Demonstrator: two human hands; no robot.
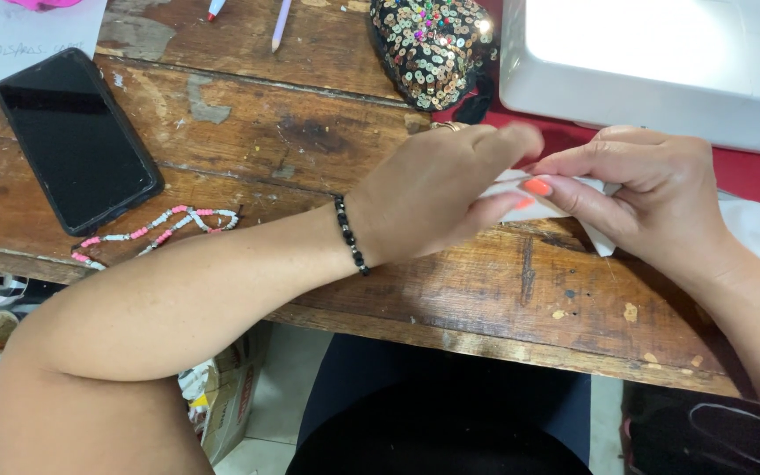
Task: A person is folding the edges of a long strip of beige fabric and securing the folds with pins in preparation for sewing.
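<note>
Your left hand (437,198) and right hand (648,198) both pinch shut on the white cloth (565,209), which lies between them, stretching sideways over the wooden table (248,132).

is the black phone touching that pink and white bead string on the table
Apart. The head view shows bare wood between the black phone and the bead string.

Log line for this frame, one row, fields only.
left hand: pinching white fabric piece | right hand: pinching same piece | surface: worn wooden table | nearby: white sewing machine, black phone
</note>
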